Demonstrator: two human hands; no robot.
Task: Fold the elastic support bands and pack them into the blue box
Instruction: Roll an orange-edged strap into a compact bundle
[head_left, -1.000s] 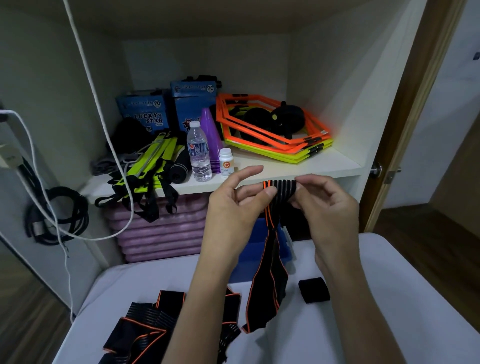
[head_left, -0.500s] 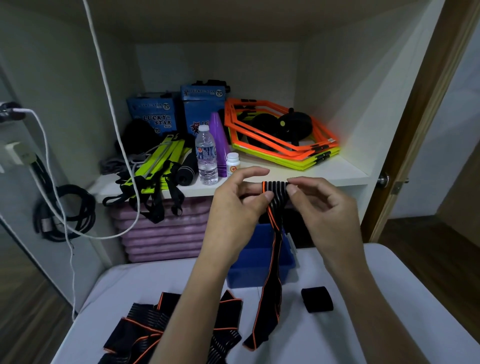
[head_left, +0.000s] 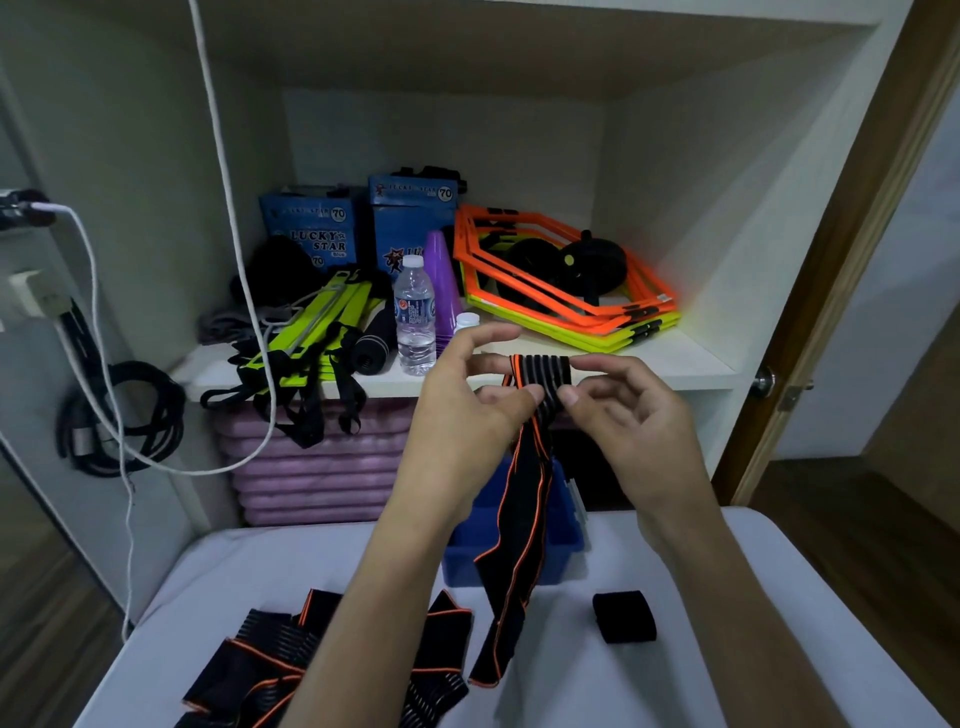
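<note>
A black elastic support band with orange edging (head_left: 522, 525) hangs from its ribbed top end, held up in front of the shelf. My left hand (head_left: 467, 410) pinches that end from the left and my right hand (head_left: 631, 421) pinches it from the right. The band's tail drops down past the blue box (head_left: 563, 540), which stands on the white table (head_left: 727, 649) behind it. More black and orange bands (head_left: 270, 660) lie in a loose heap at the table's near left. A small rolled black band (head_left: 624, 617) sits to the right of the hanging tail.
A white shelf (head_left: 670, 364) behind holds blue Lucky Star boxes (head_left: 317, 234), a water bottle (head_left: 414, 312), purple cones (head_left: 441, 280), orange and yellow hexagon frames (head_left: 566, 301) and yellow straps (head_left: 311, 332). Purple mats (head_left: 311, 478) are stacked beneath. White cables (head_left: 228, 208) hang at left; a wooden door (head_left: 852, 260) stands at right.
Both hands have kept hold of the band's top end and shifted their fingers along it. The hanging tail has swung slightly and the view has tilted upward.
</note>
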